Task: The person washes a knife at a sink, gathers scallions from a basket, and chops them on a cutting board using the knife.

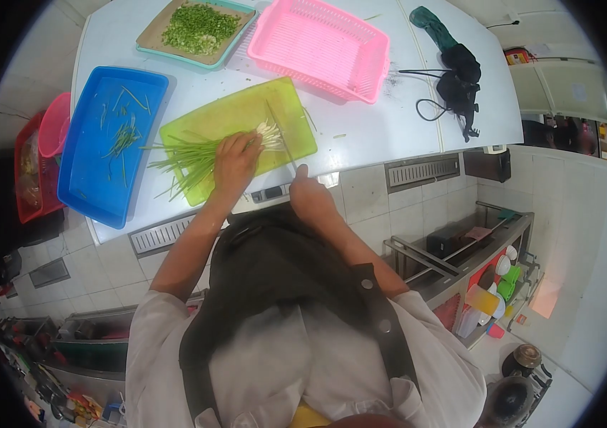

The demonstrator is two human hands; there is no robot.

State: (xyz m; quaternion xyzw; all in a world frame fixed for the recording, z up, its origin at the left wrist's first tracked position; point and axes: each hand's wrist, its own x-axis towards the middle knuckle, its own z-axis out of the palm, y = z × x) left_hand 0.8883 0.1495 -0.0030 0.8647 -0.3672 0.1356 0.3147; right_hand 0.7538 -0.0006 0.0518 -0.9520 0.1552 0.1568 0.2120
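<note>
A bunch of green onions (193, 160) lies across the yellow-green cutting board (211, 120), its white ends toward the right. My left hand (237, 162) is closed over the bunch near those white ends, pressing it on the board. In my right hand (310, 192) is the handle of a knife (283, 137), whose blade reaches up across the board just at the right of the white ends. The fingers of my right hand are wrapped round the handle, which they mostly hide.
Left of the board stands a blue tray (97, 187) with loose green stalks. Behind it are a teal-edged tray (148, 48) of chopped greens and a pink basket (378, 53). A black object with cords (458, 85) lies at the right.
</note>
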